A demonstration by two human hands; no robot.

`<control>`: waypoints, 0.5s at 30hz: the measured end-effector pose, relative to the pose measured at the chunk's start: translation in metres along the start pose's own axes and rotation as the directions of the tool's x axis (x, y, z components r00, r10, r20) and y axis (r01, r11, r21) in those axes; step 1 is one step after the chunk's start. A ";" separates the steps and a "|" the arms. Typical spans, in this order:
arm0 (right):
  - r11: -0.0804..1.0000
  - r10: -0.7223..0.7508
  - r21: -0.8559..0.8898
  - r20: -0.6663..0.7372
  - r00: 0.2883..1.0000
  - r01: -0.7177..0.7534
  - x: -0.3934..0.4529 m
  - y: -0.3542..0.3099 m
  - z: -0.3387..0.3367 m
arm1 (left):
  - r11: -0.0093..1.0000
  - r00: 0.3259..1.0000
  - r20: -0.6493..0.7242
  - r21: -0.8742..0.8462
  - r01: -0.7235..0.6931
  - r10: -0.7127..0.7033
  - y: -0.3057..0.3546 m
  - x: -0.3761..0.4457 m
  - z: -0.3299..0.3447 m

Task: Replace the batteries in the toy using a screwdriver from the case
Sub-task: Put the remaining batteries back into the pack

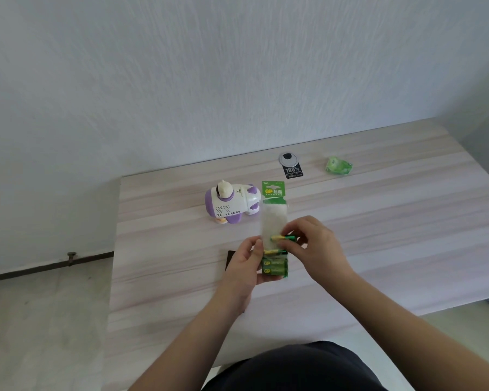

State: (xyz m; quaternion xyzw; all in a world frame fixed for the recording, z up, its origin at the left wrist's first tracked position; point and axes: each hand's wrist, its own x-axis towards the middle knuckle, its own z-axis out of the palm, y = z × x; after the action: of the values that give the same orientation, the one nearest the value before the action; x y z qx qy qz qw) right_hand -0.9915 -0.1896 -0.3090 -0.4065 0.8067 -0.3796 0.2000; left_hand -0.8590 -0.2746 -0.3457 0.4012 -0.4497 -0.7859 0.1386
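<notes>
A white and purple toy (232,204) stands on the wooden table (378,227), left of centre. Over the table my left hand (246,263) grips the lower end of a green GP battery pack (274,221), whose upper part is an emptied, torn strip. My right hand (314,246) pinches one green and yellow battery (284,237) at the pack's middle. More batteries (275,266) sit in the pack's bottom. A dark flat object (231,261) lies under my left hand, mostly hidden; I cannot tell what it is.
A round grey cable grommet (288,158) with a black label (293,172) in front of it sits near the table's far edge. A crumpled green wrapper (338,165) lies to its right. The wall rises right behind the table.
</notes>
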 end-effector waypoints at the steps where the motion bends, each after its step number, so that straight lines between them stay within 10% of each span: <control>1: 1.000 -0.027 0.006 -0.003 1.000 0.027 0.000 0.001 0.001 | 1.000 1.000 0.006 -0.006 0.006 -0.006 0.000 0.000 0.000; 11: 0.923 -0.289 -0.249 0.062 0.955 0.295 -0.005 0.015 0.010 | 0.999 0.999 -0.015 -0.030 0.039 -0.040 0.000 0.001 0.001; 15: 0.974 -0.211 -0.077 0.011 0.977 0.212 -0.008 0.015 0.009 | 1.000 0.999 -0.048 -0.011 0.024 -0.024 -0.002 0.004 0.001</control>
State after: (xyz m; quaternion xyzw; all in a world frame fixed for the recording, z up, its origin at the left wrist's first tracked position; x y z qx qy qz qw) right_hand -0.9888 -0.1810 -0.3263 -0.4980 0.7727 -0.3665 0.1435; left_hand -0.8619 -0.2755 -0.3488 0.4247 -0.4371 -0.7800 0.1422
